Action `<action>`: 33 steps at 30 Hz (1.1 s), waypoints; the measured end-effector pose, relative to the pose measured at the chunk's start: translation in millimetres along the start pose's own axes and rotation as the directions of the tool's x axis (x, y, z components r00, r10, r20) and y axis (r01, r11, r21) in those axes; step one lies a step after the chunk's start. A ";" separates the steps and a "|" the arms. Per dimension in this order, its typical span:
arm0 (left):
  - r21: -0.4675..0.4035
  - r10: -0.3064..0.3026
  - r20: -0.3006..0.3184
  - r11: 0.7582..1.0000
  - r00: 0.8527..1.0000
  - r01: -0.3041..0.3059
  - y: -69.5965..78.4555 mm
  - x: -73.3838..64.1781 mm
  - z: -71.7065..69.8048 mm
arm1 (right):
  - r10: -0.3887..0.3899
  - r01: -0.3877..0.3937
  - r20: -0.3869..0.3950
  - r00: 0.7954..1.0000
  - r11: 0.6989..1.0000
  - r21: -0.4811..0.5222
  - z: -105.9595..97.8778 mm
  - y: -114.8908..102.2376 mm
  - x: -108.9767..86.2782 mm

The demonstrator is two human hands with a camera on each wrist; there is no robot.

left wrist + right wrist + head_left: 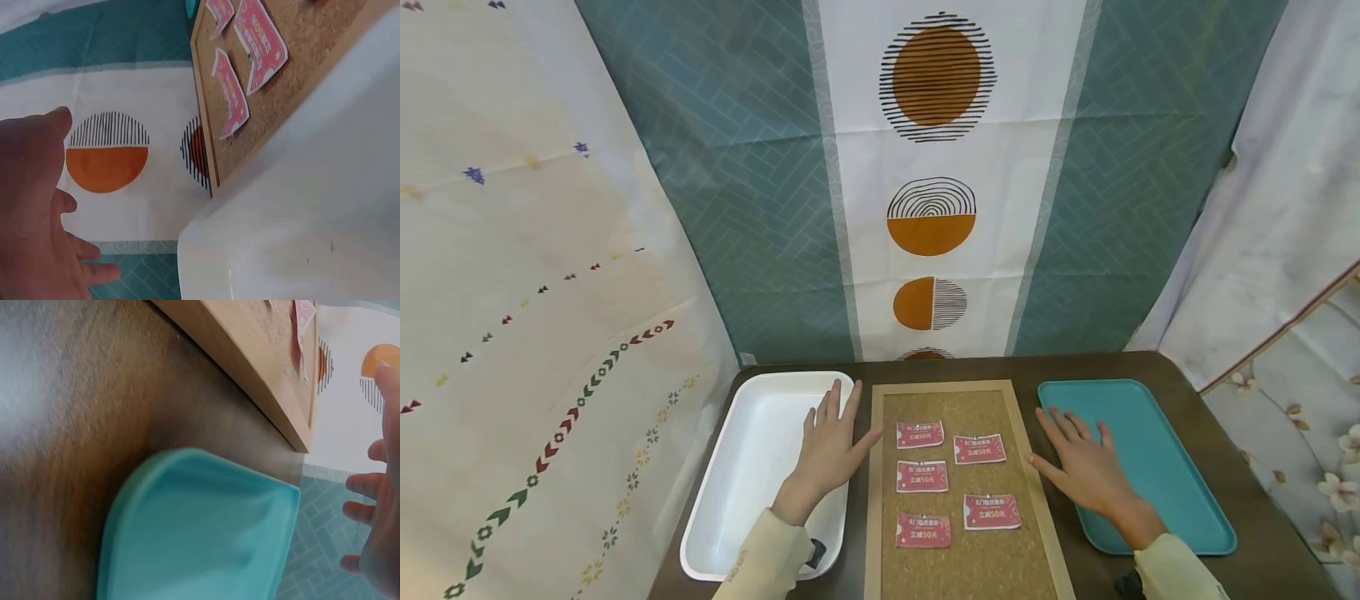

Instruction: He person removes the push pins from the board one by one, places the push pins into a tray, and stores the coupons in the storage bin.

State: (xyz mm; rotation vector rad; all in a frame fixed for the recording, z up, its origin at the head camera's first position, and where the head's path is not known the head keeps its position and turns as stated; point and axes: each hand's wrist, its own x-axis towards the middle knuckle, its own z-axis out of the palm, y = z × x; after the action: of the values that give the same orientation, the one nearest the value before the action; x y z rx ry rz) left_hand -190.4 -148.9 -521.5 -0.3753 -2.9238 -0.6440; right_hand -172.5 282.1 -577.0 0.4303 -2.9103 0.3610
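Note:
Fingers spread, my left hand [829,446] hovers over the right side of a white tray [730,475], holding nothing. My right hand [1086,471], also with nothing in it, is above the left part of a teal tray [1180,479], its fingers extended. Between the hands lies a wood-framed cork board [917,575]. Several pink coupons are fixed on it, among them an upper-left coupon [920,434] and a lower-right coupon [991,512]. Their edges curl up from the cork in the left wrist view, as on one coupon [261,47].
All three stand on a dark brown table [1262,533]. A green and white patterned cloth [760,208] hangs behind the table. Pale curtains hang at the left [550,333] and right [1285,208].

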 end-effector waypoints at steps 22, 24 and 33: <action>-0.132 -0.014 0.001 0.991 1.000 0.014 39.6 -3.4 25.2 | 0.042 -0.043 0.009 0.999 0.994 0.102 11.9 -18.1 -9.2; -0.140 0.001 -0.003 0.990 1.000 -0.001 43.7 -3.9 27.6 | 0.045 -0.046 0.008 0.999 0.993 0.113 11.5 -21.6 -9.6; -0.179 0.004 0.024 0.984 1.000 0.000 56.7 -6.9 38.7 | 0.006 -0.003 -0.025 1.000 0.988 0.153 19.4 -30.2 -6.5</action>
State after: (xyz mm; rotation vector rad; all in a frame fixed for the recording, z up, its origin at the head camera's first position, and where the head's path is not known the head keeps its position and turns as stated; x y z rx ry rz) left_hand -171.3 -84.1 -535.1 -0.4065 -2.8958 -0.9118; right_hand -159.9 250.7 -590.4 0.4378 -2.8697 0.5891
